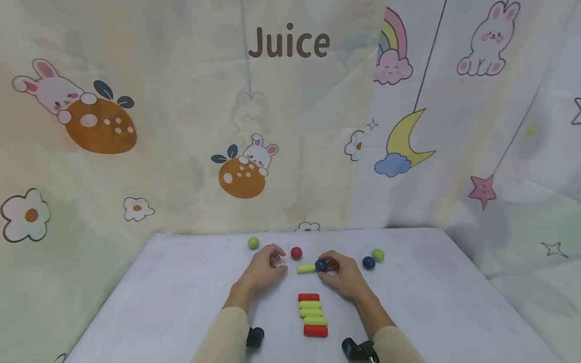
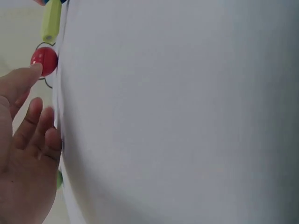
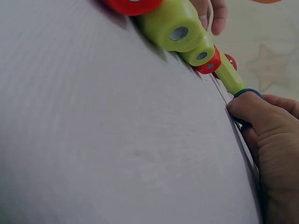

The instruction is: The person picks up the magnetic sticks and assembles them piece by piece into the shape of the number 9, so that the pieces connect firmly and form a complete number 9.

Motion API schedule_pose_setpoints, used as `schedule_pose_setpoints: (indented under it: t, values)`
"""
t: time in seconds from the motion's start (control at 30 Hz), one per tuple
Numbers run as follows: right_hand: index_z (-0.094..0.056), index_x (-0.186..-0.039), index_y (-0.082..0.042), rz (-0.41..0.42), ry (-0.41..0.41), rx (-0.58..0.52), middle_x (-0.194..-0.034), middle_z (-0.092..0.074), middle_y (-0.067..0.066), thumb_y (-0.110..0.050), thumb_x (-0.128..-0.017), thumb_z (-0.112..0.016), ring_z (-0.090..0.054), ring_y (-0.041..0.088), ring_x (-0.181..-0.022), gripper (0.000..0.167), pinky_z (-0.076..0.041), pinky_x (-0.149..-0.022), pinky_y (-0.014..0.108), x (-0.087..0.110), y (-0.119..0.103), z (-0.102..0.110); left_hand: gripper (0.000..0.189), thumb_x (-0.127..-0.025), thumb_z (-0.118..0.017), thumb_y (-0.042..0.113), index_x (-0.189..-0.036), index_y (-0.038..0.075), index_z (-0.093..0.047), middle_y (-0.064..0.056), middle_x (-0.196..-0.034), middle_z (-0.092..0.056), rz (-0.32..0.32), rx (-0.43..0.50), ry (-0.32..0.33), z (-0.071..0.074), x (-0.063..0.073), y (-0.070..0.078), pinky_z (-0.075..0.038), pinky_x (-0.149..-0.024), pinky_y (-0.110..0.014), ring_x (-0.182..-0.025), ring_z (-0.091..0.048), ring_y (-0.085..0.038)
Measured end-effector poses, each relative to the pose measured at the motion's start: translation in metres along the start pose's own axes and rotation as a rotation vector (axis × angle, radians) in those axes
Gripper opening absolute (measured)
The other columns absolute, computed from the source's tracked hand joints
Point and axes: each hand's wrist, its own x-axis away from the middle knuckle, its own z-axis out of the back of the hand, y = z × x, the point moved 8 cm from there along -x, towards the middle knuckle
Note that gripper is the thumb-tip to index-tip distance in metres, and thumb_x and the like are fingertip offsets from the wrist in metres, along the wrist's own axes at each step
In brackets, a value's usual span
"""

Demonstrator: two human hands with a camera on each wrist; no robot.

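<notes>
My right hand pinches a dark blue ball between thumb and fingers. A yellow-green rod extends leftward from that ball, end against it. My left hand is to the left of the rod, fingers loosely bent and holding nothing. Between the hands, slightly farther back, is a red ball; in the left wrist view the thumb overlaps this red ball. Nearer the body lies a row of rods side by side, several yellow-green rods between two red ones. Grey discs show on their ends in the right wrist view.
A green ball sits at the back left, beyond the left hand. Right of the right hand, another blue ball and a green ball stand close together. The white table ends at a printed cloth backdrop.
</notes>
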Motion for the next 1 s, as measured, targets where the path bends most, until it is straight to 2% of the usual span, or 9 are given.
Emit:
schedule_pose_setpoints:
  t: [0.13,0.3,0.4,0.47,0.53,0.67,0.87,1.0]
  values:
    - [-0.069,-0.117,-0.026,-0.019,0.008,-0.020,-0.110,-0.071,-0.009,-0.011,-0.083,-0.084,-0.066,0.010,-0.099,0.039,-0.056,-0.096,0.037,-0.001,0.001,0.004,0.035,-0.091,-0.077,0.015,-0.122,0.016,-0.062,-0.001,-0.108,-0.058,-0.035,-0.060,0.004,0.001,-0.007,0.006,-0.050,-0.087,-0.037,-0.095,-0.053,-0.018]
    - [-0.069,-0.116,-0.023,-0.020,0.025,-0.035,-0.110,-0.070,-0.007,-0.009,-0.082,-0.083,-0.067,0.011,-0.102,0.040,-0.055,-0.098,0.038,0.002,0.004,0.005,0.038,-0.092,-0.076,0.014,-0.126,0.019,-0.061,-0.001,-0.110,-0.058,-0.095,-0.060,-0.013,-0.006,-0.014,0.016,-0.052,-0.086,-0.035,-0.093,-0.054,-0.018]
    - [-0.069,-0.116,-0.021,-0.008,0.007,-0.037,-0.111,-0.070,-0.006,-0.008,-0.082,-0.083,-0.066,0.011,-0.101,0.039,-0.056,-0.096,0.035,0.007,0.006,0.000,0.037,-0.092,-0.075,0.012,-0.125,0.019,-0.062,-0.003,-0.114,-0.058,-0.093,-0.067,-0.057,-0.013,-0.014,0.019,-0.054,-0.085,-0.035,-0.092,-0.055,-0.018]
    - [-0.069,-0.117,-0.020,0.003,-0.010,-0.037,-0.111,-0.070,-0.006,-0.009,-0.083,-0.082,-0.066,0.011,-0.100,0.038,-0.056,-0.095,0.034,0.009,0.006,-0.004,0.037,-0.091,-0.075,0.010,-0.125,0.021,-0.063,-0.004,-0.117,-0.058,-0.068,-0.089,-0.074,-0.015,-0.013,0.018,-0.056,-0.086,-0.035,-0.093,-0.056,-0.018]
    - [-0.068,-0.117,-0.020,0.012,-0.018,-0.038,-0.112,-0.070,-0.006,-0.010,-0.084,-0.082,-0.067,0.011,-0.101,0.038,-0.057,-0.095,0.033,0.010,0.006,-0.006,0.038,-0.091,-0.074,0.009,-0.125,0.022,-0.063,-0.004,-0.121,-0.057,-0.054,-0.118,-0.076,-0.014,-0.014,0.018,-0.057,-0.088,-0.036,-0.093,-0.057,-0.017]
    - [-0.068,-0.116,-0.025,0.010,0.002,-0.028,-0.112,-0.071,-0.007,-0.010,-0.084,-0.082,-0.067,0.011,-0.102,0.038,-0.056,-0.096,0.034,0.007,0.006,-0.001,0.043,-0.094,-0.072,0.008,-0.132,0.023,-0.061,-0.004,-0.131,-0.056,-0.068,-0.140,-0.077,-0.011,-0.022,0.023,-0.056,-0.093,-0.038,-0.097,-0.057,-0.018]
    - [-0.068,-0.115,-0.026,0.002,0.016,-0.017,-0.112,-0.071,-0.006,-0.010,-0.084,-0.081,-0.067,0.013,-0.102,0.038,-0.057,-0.096,0.037,0.001,0.004,0.010,0.049,-0.094,-0.070,0.005,-0.139,0.024,-0.062,-0.005,-0.144,-0.053,-0.103,-0.181,-0.095,-0.011,-0.036,0.037,-0.051,-0.105,-0.047,-0.120,-0.058,-0.025]
    - [-0.068,-0.116,-0.024,0.023,-0.010,-0.038,-0.111,-0.071,-0.007,-0.011,-0.085,-0.080,-0.067,0.012,-0.101,0.036,-0.056,-0.096,0.036,0.000,0.002,0.001,0.048,-0.094,-0.070,0.001,-0.138,0.021,-0.066,-0.007,-0.146,-0.055,-0.101,-0.254,-0.112,-0.012,-0.035,0.036,-0.046,-0.111,-0.051,-0.136,-0.051,-0.031]
